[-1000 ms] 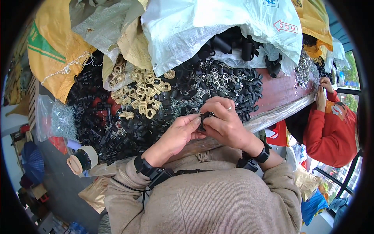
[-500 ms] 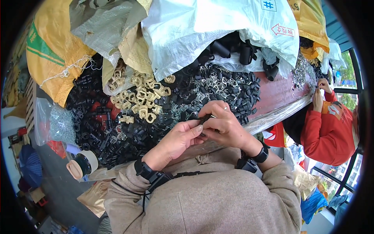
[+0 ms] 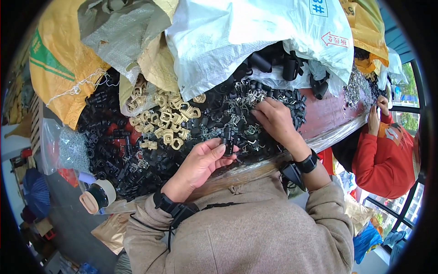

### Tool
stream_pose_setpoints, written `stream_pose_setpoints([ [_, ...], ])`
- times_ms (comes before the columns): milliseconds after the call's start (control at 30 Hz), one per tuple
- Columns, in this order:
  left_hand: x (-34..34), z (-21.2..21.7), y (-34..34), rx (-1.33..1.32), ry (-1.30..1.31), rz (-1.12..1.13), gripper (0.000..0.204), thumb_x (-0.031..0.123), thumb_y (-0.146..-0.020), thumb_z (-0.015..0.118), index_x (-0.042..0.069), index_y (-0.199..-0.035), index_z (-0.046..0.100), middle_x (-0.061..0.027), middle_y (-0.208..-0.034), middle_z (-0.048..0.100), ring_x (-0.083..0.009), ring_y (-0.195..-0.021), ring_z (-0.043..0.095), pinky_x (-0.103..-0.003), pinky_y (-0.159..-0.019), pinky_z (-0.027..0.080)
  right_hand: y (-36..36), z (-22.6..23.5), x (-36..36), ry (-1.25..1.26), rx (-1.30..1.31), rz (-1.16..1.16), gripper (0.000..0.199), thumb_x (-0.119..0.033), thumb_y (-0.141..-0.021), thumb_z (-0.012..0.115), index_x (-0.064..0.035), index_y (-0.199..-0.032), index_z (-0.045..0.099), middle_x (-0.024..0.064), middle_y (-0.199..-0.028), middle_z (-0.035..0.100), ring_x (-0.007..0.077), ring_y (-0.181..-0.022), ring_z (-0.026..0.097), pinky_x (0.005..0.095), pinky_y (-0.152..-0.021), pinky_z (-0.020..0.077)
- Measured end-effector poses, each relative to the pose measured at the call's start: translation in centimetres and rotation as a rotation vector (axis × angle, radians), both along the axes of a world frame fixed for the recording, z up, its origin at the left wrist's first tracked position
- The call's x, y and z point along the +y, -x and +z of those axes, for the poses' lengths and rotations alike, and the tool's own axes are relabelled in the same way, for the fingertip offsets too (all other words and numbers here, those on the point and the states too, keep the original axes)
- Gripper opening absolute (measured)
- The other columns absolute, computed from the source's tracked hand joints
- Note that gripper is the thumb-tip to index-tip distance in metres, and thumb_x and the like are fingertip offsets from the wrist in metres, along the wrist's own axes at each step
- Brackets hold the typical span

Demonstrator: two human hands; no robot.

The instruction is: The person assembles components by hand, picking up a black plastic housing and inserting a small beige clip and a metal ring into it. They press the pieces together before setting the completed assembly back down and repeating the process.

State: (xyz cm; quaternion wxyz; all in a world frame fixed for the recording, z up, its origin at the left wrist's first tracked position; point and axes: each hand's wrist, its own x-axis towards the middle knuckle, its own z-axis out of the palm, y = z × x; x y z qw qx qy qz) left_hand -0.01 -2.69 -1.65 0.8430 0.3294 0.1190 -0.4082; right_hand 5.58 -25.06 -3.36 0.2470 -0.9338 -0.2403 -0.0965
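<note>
near bench's front edge (image 3: 256,169), left hand (image 3: 203,160) pinches black part (image 3: 228,145), perhaps leaving right hand (image 3: 278,121), grip not visible, for metal hooks (image 3: 248,97).

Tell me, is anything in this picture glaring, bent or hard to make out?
Head view: bright light washes out part of the white sack; head view, too: the table edge curves and the corners go black; same head view: the black part in the left hand partly blends with the black pieces beyond.

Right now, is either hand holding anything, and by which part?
The left hand pinches a black fitting by its side; whether the right hand holds anything is unclear.
</note>
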Motion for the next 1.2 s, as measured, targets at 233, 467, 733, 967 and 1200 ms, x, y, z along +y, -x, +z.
stream_pose_setpoints([
  [233, -0.5, 0.6, 0.6, -0.088, 0.014, 0.088, 0.022, 0.015, -0.082, 0.049, 0.001, -0.098, 0.050, -0.0084, -0.095, 0.056, -0.0130, -0.084, 0.053, -0.024, -0.075, 0.042, 2.8, 1.3, 0.6, -0.815, 0.711, -0.166, 0.016, -0.017, -0.077, 0.056, -0.0008, -0.076, 0.055, -0.0043, -0.054, 0.042, 0.0041, -0.047, 0.036, 0.0187, -0.042, 0.0287],
  [467, -1.8, 0.5, 0.6, -0.120, 0.056, 0.165, 0.026, 0.014, -0.080, 0.051, 0.000, -0.101, 0.050, -0.0108, -0.099, 0.054, -0.0174, -0.091, 0.052, -0.028, -0.080, 0.041, 4.4, 2.7, 2.1, -0.990, 0.924, -0.131, 0.014, -0.015, -0.080, 0.053, -0.0018, -0.076, 0.055, -0.0048, -0.057, 0.043, 0.0019, -0.048, 0.035, 0.0161, -0.043, 0.0273],
  [733, -2.2, -0.4, -0.3, -0.086, 0.109, 0.208, 0.027, 0.017, -0.081, 0.050, 0.001, -0.102, 0.049, -0.0098, -0.098, 0.054, -0.0156, -0.092, 0.051, -0.027, -0.080, 0.040, 4.0, 2.5, 2.3, -0.803, 0.818, -0.063, 0.012, -0.014, -0.077, 0.055, -0.0032, -0.081, 0.052, -0.0024, -0.059, 0.044, 0.0035, -0.049, 0.038, 0.0186, -0.043, 0.0302],
  [967, -1.1, -0.5, -0.6, -0.009, 0.046, 0.254, 0.027, 0.018, -0.081, 0.050, 0.000, -0.101, 0.048, -0.0092, -0.097, 0.054, -0.0155, -0.090, 0.052, -0.027, -0.077, 0.042, 2.6, 1.1, 2.2, -0.062, 0.043, 0.120, 0.016, -0.010, -0.066, 0.060, -0.0049, -0.080, 0.052, 0.0049, -0.069, 0.048, 0.0173, -0.060, 0.048, 0.0287, -0.053, 0.0379],
  [1200, -0.8, -0.5, 0.3, -0.023, 0.013, 0.273, 0.027, 0.018, -0.081, 0.050, 0.000, -0.102, 0.047, -0.0096, -0.096, 0.055, -0.0158, -0.089, 0.053, -0.027, -0.075, 0.043, 3.2, 0.4, 3.0, 0.118, 0.034, 0.212, 0.016, -0.010, -0.065, 0.060, -0.0040, -0.079, 0.055, 0.0075, -0.071, 0.049, 0.0222, -0.061, 0.047, 0.0303, -0.054, 0.0369],
])
